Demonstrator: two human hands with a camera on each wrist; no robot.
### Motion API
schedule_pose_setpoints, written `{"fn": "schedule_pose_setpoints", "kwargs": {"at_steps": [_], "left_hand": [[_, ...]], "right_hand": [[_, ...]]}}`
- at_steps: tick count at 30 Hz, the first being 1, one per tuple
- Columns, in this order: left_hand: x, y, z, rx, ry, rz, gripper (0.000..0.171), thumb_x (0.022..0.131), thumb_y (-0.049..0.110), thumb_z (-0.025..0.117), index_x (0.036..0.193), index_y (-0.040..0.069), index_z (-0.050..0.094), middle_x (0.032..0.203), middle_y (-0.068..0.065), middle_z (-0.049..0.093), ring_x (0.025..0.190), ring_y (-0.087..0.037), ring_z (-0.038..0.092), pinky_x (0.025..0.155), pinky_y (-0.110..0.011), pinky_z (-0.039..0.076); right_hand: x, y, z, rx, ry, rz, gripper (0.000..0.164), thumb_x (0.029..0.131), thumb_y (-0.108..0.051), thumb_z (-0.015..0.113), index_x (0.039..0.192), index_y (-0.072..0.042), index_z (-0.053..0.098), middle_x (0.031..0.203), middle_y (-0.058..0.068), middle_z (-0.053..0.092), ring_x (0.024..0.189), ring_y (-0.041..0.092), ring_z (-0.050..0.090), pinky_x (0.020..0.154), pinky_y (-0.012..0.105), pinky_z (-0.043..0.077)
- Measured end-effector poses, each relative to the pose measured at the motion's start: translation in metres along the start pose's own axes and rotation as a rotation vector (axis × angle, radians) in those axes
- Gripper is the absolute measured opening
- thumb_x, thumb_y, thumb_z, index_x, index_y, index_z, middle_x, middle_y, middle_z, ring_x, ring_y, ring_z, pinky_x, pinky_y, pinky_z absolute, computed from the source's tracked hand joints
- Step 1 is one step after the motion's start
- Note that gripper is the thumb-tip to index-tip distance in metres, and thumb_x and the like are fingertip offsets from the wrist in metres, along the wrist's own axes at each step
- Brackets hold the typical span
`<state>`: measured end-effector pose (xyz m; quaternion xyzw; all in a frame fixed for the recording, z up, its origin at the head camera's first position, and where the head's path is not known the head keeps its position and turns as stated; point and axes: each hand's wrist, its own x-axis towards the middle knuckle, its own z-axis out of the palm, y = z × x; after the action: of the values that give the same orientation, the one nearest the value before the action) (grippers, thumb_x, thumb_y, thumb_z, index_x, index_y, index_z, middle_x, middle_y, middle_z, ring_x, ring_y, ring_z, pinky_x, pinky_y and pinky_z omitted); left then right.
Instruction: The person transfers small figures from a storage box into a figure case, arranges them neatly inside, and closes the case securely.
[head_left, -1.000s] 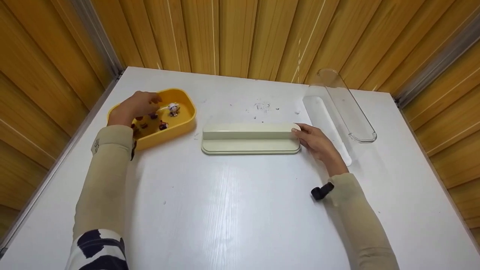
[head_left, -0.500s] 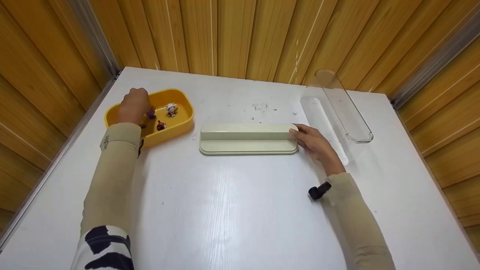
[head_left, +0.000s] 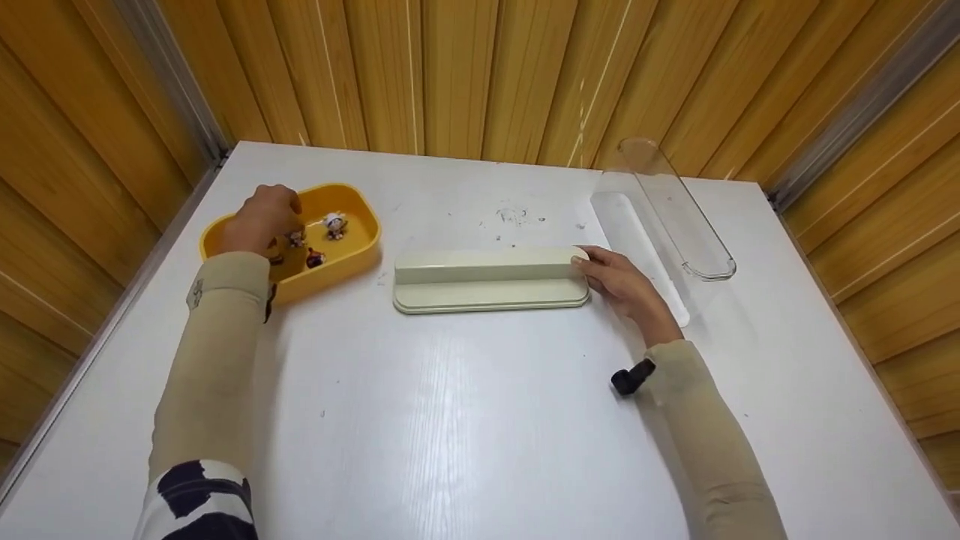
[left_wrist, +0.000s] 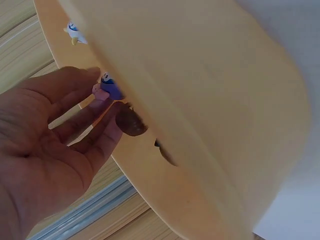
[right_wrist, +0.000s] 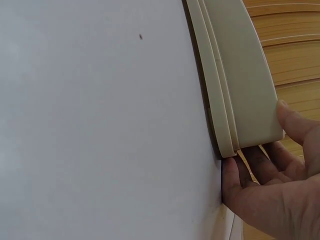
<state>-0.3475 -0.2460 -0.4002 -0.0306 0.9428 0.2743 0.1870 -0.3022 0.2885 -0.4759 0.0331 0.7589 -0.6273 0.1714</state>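
In the head view my left hand (head_left: pixel 262 219) reaches into the yellow tray (head_left: pixel 330 281) at the left. The left wrist view shows its thumb and fingers pinching a small blue-purple figurine (left_wrist: pixel 111 89) with a pink part. Below those fingers is a brown rounded piece (left_wrist: pixel 131 121), partly hidden by the tray wall. A white-capped figurine (head_left: pixel 334 225) and a red-and-dark figurine (head_left: pixel 316 258) are also in the tray. My right hand (head_left: pixel 619 279) grips the right end of a pale green stepped display stand (head_left: pixel 491 277), thumb on top and fingers at its end.
Behind my right hand lies a long white base (head_left: pixel 645 255). A clear plastic cover (head_left: pixel 679 214) leans beside it at the table's back right. Wood-patterned walls (head_left: pixel 457 75) enclose the white table (head_left: pixel 450 420). Dark scuffs mark its top behind the stand.
My left hand dipped deeper into the tray, then rose slightly with its fingers moving around a figurine. The right hand keeps its hold on the stand, whose left end has turned slightly toward me.
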Motion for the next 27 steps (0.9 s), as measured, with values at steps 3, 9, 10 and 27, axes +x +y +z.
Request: {"fn": "schedule_pose_setpoints", "kwargs": {"at_steps": [3,9,10,27], "left_hand": [[0.002,-0.001,0.004,0.013,0.008,0.011,0.044,0.101,0.007,0.060,0.140,-0.009,0.048,0.134,-0.031,0.048,0.117,-0.045,0.047,0.111,-0.060,0.040],[0.011,0.001,0.015,0.130,0.026,0.062,0.032,0.094,-0.001,0.067,0.124,-0.012,0.060,0.121,-0.030,0.056,0.107,-0.042,0.053,0.104,-0.058,0.047],[0.013,0.001,0.016,0.152,0.028,0.073,0.030,0.093,-0.002,0.068,0.121,-0.012,0.063,0.119,-0.030,0.058,0.104,-0.041,0.055,0.102,-0.058,0.048],[0.006,-0.004,0.004,0.137,0.037,0.075,0.023,0.088,-0.007,0.071,0.111,-0.010,0.069,0.117,-0.030,0.063,0.098,-0.040,0.056,0.095,-0.056,0.054]], "right_hand": [[0.001,0.002,0.000,0.020,-0.007,-0.003,0.059,0.104,-0.023,0.061,0.154,-0.001,0.039,0.151,0.012,0.045,0.119,0.009,0.050,0.099,0.018,0.044],[-0.002,0.008,-0.005,0.038,-0.018,0.020,0.059,0.104,-0.024,0.060,0.154,-0.001,0.038,0.152,0.011,0.043,0.126,0.012,0.048,0.111,0.025,0.039],[-0.002,0.009,-0.006,0.038,-0.019,0.022,0.060,0.104,-0.024,0.060,0.154,-0.001,0.037,0.153,0.011,0.042,0.127,0.012,0.048,0.113,0.027,0.038],[0.010,-0.011,-0.003,0.014,-0.042,0.033,0.056,0.104,-0.022,0.060,0.153,-0.003,0.040,0.140,0.008,0.048,0.115,0.012,0.049,0.105,0.025,0.041]]}}
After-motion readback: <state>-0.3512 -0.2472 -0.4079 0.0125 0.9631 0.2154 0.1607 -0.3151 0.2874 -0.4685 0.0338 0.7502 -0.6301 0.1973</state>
